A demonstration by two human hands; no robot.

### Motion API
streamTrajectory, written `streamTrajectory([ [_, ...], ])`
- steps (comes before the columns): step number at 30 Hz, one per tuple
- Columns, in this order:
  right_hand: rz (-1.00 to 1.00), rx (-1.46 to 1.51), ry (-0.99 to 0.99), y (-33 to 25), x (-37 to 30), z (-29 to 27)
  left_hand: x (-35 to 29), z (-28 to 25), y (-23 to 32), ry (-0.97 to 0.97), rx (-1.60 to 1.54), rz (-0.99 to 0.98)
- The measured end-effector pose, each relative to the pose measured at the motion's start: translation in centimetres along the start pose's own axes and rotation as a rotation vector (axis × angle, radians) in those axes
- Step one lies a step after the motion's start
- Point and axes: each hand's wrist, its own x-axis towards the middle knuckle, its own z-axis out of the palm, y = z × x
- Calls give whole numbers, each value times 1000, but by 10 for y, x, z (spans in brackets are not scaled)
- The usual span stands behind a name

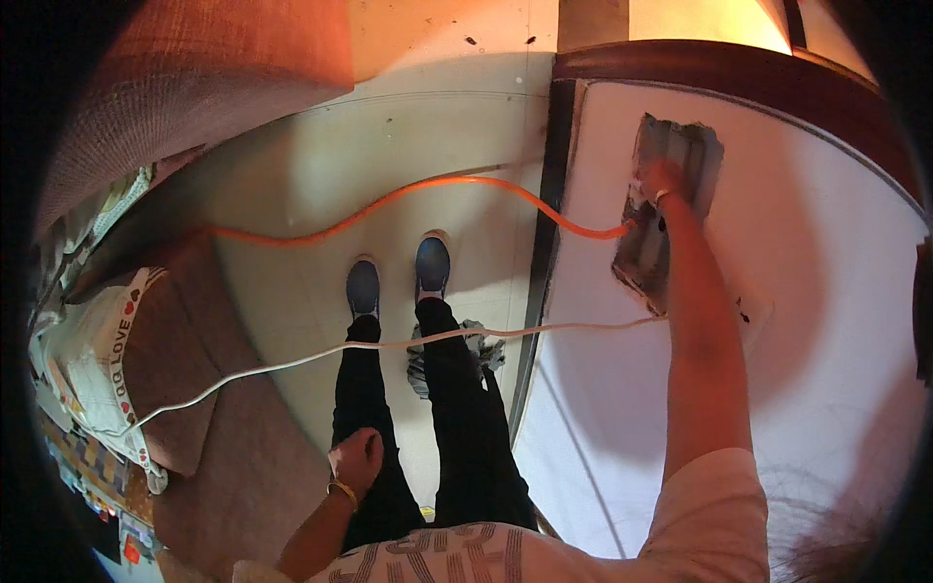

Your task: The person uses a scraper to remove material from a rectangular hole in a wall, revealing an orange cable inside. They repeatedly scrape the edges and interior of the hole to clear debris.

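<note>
My right hand reaches into a rough-edged rectangular hole in the white panel at the right. Its fingers are bent and closed; what they hold, if anything, is too small to make out. Grey ribbed surfaces show inside the hole. An orange hose or cable curves in from the left, ending at the hole's left edge just below my hand. Lower down, a thin white cable crosses in front of my legs to the panel beside my right forearm. Curled by my left thigh, my left hand shows nothing in it.
Dark wooden trim borders the panel. A reddish-brown upholstered seat stands at the upper left. Below it sits brown furniture with a white-trimmed cloth. A crumpled grey cloth lies on the floor by my feet.
</note>
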Motion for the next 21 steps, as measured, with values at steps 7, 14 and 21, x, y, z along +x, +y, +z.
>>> streamTrajectory([
  [7,-140,689,575,-86,-119,-107,5,-10,-1,0,37,22],
  [14,-164,1271,456,-114,-320,-42,32,5,-20,52,-341,-141],
  [21,514,1584,240,-99,-323,81,37,5,-7,104,-121,143],
])
